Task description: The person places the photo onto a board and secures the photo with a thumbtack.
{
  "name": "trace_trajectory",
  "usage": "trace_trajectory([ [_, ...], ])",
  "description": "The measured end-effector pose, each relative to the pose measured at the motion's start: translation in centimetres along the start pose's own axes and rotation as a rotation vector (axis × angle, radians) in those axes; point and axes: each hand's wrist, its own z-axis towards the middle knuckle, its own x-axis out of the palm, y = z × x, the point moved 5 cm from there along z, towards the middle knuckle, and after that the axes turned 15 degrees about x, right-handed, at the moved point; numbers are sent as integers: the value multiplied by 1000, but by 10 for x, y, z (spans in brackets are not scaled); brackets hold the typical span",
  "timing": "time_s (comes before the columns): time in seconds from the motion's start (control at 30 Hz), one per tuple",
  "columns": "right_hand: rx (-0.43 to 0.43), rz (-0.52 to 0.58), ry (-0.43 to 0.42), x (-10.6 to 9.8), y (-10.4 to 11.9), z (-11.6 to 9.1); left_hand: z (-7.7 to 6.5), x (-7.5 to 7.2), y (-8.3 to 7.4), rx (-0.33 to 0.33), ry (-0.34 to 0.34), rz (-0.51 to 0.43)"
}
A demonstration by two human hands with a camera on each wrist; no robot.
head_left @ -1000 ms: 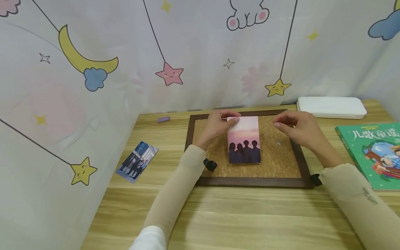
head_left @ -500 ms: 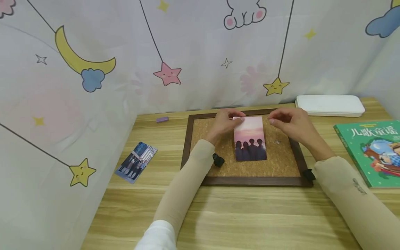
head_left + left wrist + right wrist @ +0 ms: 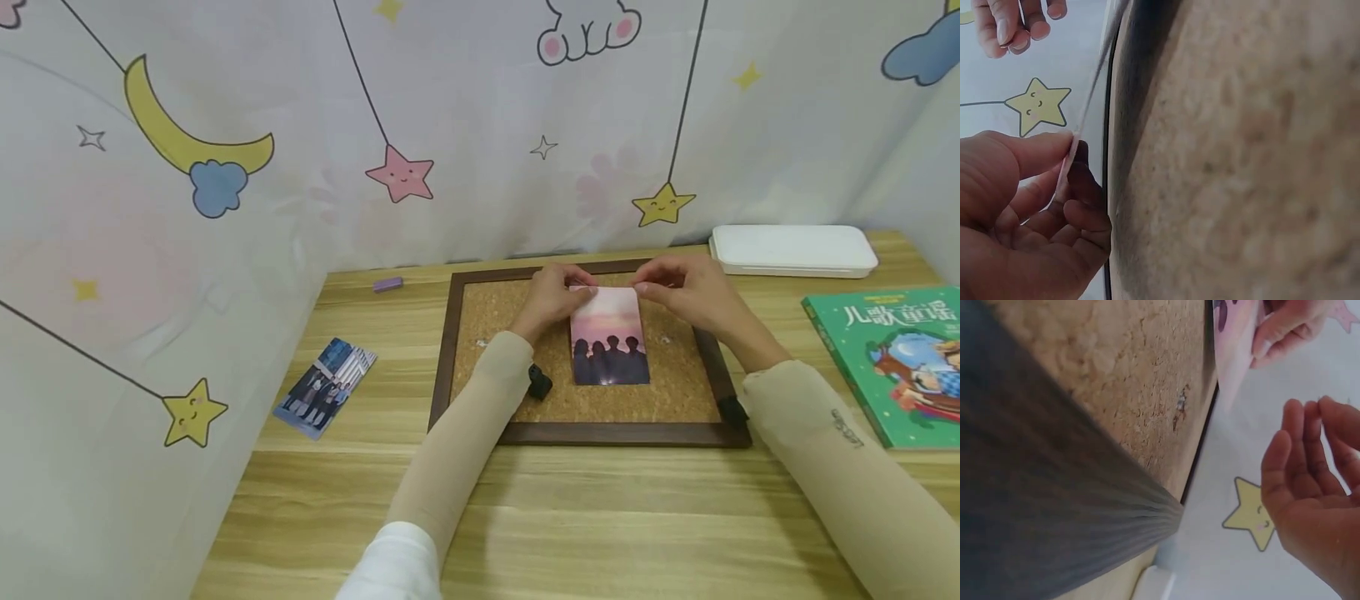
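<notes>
The card (image 3: 609, 317) is graded in pinks above dark silhouettes; the board (image 3: 682, 387) is flecked tan, framed brown; near the worktop's (image 3: 600, 525) far left corner, the block (image 3: 387, 285) is coloured purple.

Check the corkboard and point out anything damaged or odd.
Two small pale spots mark the corkboard, one either side of the pink photo, breaking its even brown; whether damage or something stuck on, I can't tell.

The left forearm (image 3: 468, 433) and right forearm (image 3: 832, 450) are stretched forward and angled inward, both covered to the wrist by beige sleeves (image 3: 502, 375). The left hand (image 3: 553, 296) is held in a pinch, its thumb (image 3: 1038, 153) set opposite curled fingers. The right hand (image 3: 697, 292) is poised nearby, fingers bent, their tips (image 3: 1294, 409) gathered near the thumb.
</notes>
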Motion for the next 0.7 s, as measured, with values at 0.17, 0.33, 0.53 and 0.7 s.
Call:
trace_trajectory([
  [0.17, 38, -3, 22, 2, -3, 6, 3, 2, 3, -21, 23, 28],
  [0.33, 29, -15, 49, 4, -4, 11, 8, 3, 3, -36, 26, 119],
  [0.53, 33, 6, 108, 8, -5, 15, 12, 5, 2, -40, 45, 197],
  [0.7, 52, -19, 117, 10, -5, 18, 13, 6, 0, -51, 55, 230],
])
